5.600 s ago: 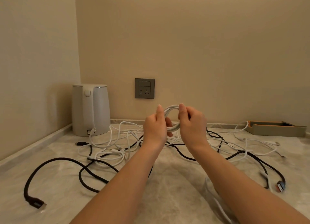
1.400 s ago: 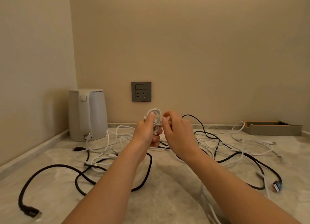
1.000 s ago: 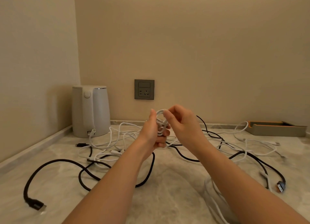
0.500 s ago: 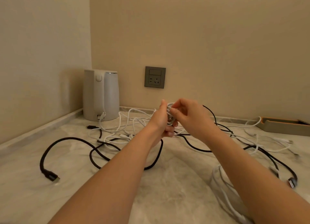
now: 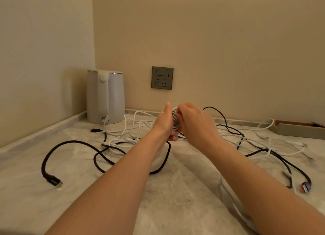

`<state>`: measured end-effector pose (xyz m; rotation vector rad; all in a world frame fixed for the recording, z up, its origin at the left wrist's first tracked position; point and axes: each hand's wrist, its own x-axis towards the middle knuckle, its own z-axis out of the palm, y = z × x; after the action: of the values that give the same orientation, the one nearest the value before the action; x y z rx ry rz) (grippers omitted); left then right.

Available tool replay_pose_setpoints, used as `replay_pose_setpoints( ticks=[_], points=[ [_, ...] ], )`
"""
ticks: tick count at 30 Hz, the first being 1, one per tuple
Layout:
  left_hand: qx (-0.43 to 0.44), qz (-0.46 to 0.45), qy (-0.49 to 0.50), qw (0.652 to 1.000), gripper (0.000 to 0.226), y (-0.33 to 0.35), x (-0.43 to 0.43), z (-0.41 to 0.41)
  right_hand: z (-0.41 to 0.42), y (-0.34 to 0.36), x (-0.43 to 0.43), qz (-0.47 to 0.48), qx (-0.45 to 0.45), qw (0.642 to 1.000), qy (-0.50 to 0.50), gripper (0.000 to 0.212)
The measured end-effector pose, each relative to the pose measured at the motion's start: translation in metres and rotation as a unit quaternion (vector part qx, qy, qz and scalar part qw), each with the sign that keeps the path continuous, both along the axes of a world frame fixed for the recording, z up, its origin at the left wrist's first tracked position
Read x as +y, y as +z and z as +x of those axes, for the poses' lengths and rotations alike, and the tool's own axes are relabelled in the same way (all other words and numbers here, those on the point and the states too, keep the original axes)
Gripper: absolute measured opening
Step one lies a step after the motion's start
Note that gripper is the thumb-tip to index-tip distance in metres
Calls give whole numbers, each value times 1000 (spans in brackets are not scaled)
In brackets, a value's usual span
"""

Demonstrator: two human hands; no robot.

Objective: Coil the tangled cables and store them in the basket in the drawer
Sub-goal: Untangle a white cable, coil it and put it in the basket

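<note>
Both hands met above the bench (image 5: 175, 190) — the left hand (image 5: 165, 124) gripped a small white cable coil (image 5: 175, 120). The right hand (image 5: 195, 124) pinched its strands.

Two plain beige walls, the left wall (image 5: 44, 50) and the back wall (image 5: 228, 41), meet in a corner above a pale marble surface (image 5: 184, 196) edged with a low matching upstand (image 5: 73, 117). A white kettle (image 5: 105, 96) stands in that corner, a grey wall socket (image 5: 162, 78) to its right. Warm, dim light.
</note>
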<state>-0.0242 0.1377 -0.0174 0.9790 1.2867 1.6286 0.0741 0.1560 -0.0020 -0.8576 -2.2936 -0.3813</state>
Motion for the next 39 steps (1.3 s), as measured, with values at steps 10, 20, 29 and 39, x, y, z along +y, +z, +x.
replay_pose_setpoints(
  ticks=[10, 20, 29, 39],
  points=[
    [37, 61, 14, 997, 64, 2, -1, 5, 3, 0, 3, -70, 135, 986, 69, 24],
    [-15, 49, 52, 997, 63, 4, 1, 9, 2, 4, -8, 14, 92, 996, -11, 26],
    [-21, 55, 34, 998, 59, 10, -1, 15, 5, 0, 9, -60, 181, 974, 124, 21],
    [-42, 93, -72, 992, 61, 14, -10, 14, 11, 6, 15, -177, 261, 920, 232, 17]
  ],
)
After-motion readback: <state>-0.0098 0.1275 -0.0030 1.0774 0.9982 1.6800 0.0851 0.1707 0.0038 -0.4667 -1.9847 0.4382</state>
